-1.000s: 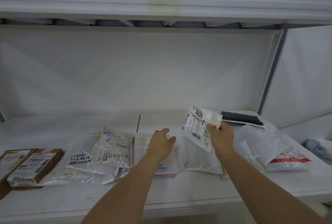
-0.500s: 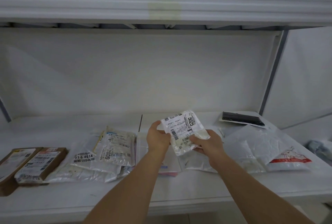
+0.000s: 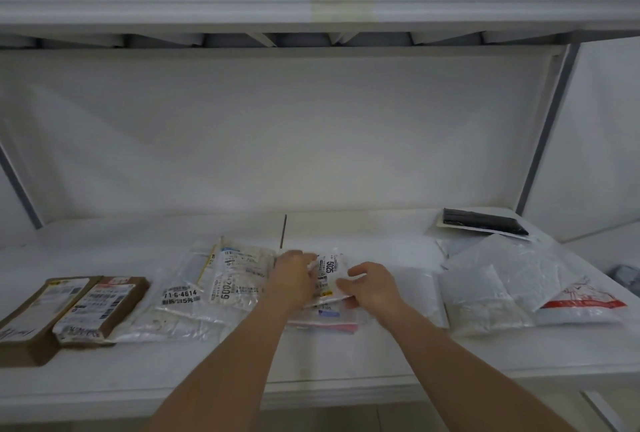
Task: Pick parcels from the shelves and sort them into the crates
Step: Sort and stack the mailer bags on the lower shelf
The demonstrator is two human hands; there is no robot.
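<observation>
A small white parcel bag marked 5025 (image 3: 329,274) lies low over a flat pink-edged parcel (image 3: 332,322) in the middle of the white shelf (image 3: 346,355). My left hand (image 3: 292,279) grips its left edge. My right hand (image 3: 370,287) holds its right and lower edge with curled fingers. No crate shows in this view.
Two brown cardboard parcels (image 3: 69,310) lie at the shelf's left end. Clear bags marked 71-6-4614 (image 3: 180,296) and 2009 (image 3: 239,279) lie left of my hands. White bags (image 3: 495,286), one with red print (image 3: 581,303), and a black packet (image 3: 485,222) are at the right.
The 5025 bag went from my right hand alone, held up, to both hands, then came down onto the parcels in the middle of the shelf.
</observation>
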